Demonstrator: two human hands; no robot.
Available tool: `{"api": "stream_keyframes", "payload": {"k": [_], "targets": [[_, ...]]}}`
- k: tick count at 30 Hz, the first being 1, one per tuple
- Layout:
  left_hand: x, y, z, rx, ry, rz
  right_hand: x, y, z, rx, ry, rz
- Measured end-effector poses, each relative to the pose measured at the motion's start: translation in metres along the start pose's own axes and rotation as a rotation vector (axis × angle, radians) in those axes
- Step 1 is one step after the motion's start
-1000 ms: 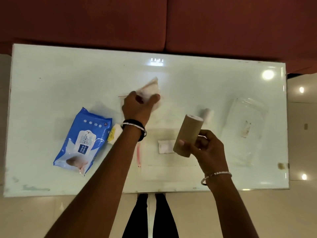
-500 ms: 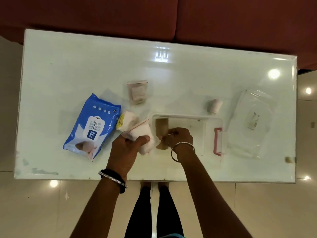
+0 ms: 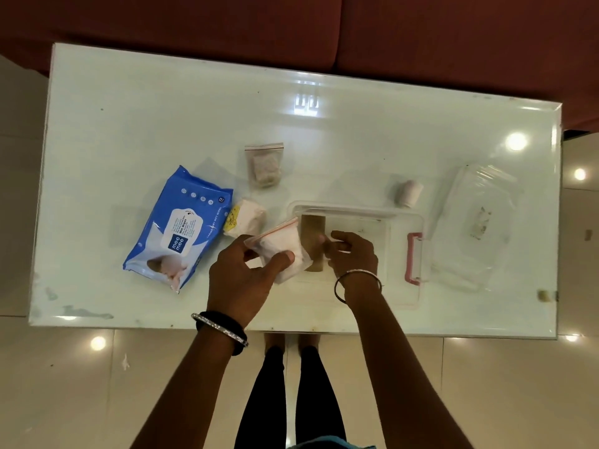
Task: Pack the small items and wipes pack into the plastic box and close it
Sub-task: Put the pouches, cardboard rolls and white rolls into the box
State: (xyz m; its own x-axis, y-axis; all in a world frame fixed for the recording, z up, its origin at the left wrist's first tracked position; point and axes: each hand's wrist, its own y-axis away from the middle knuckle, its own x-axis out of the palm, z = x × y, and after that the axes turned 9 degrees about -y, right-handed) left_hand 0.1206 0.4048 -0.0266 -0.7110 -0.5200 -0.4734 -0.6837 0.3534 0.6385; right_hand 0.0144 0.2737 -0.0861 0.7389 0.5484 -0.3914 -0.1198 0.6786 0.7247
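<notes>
The clear plastic box (image 3: 356, 211) with a pink handle (image 3: 413, 257) stands open at the table's middle right. A brown roll (image 3: 311, 231) lies at its left end, and the fingers of my right hand (image 3: 353, 257) are on it inside the box. My left hand (image 3: 240, 280) holds a zip bag with white contents (image 3: 281, 244) over the box's left rim. The blue wipes pack (image 3: 181, 228) lies at the left. A white packet with a yellow label (image 3: 247, 218), a second zip bag (image 3: 264, 165) and a small white roll (image 3: 409, 193) lie around the box.
The box's clear lid (image 3: 479, 222) lies flat at the right end of the white glass table (image 3: 162, 108). A red sofa (image 3: 453, 43) runs along the far edge. My legs show below the near edge, over a tiled floor.
My right hand has brought the brown roll down into the box's left end. My left hand has carried the zip bag from the table's middle to the box's left rim.
</notes>
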Motion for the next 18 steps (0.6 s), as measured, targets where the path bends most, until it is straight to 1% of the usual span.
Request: {"api": "stream_keyframes", "payload": {"k": [1,2,4,5,6,7,8,10,11,12,14,16,18], "targets": [[-0.001,0.003,-0.003,0.034,-0.051,-0.044,-0.009,0.008,0.004,-0.005,-0.112,0.019],[-0.002,0.006,-0.006,0.078,-0.087,-0.063,-0.018,0.017,0.007,-0.009,-0.228,0.083],[-0.001,0.008,-0.013,0.161,-0.127,-0.026,-0.037,0.036,0.012,-0.028,-0.418,0.345],[0.0,0.009,-0.017,0.187,-0.143,0.018,-0.045,0.045,0.012,-0.037,-0.468,0.481],[0.003,0.01,-0.022,0.2,-0.163,0.063,-0.051,0.052,0.012,-0.051,-0.475,0.581],[0.006,0.011,-0.025,0.203,-0.188,0.102,-0.056,0.056,0.01,-0.073,-0.453,0.636],[0.01,0.011,-0.027,0.198,-0.206,0.142,-0.058,0.058,0.007,-0.099,-0.419,0.647],[0.018,0.011,-0.03,0.172,-0.196,0.233,-0.061,0.056,0.0,-0.106,-0.393,0.575],[0.021,0.012,-0.03,0.165,-0.177,0.255,-0.063,0.054,-0.002,-0.092,-0.4,0.52],[0.023,0.012,-0.029,0.168,-0.166,0.236,-0.065,0.051,-0.004,-0.074,-0.406,0.452],[0.025,0.012,-0.024,0.194,-0.201,0.075,-0.069,0.039,-0.01,0.009,-0.455,0.292],[0.024,0.011,-0.018,0.215,-0.25,-0.089,-0.066,0.019,-0.016,0.137,-0.507,0.148],[0.024,0.009,-0.011,0.209,-0.292,-0.149,-0.057,0.002,-0.018,0.211,-0.455,0.069]]}}
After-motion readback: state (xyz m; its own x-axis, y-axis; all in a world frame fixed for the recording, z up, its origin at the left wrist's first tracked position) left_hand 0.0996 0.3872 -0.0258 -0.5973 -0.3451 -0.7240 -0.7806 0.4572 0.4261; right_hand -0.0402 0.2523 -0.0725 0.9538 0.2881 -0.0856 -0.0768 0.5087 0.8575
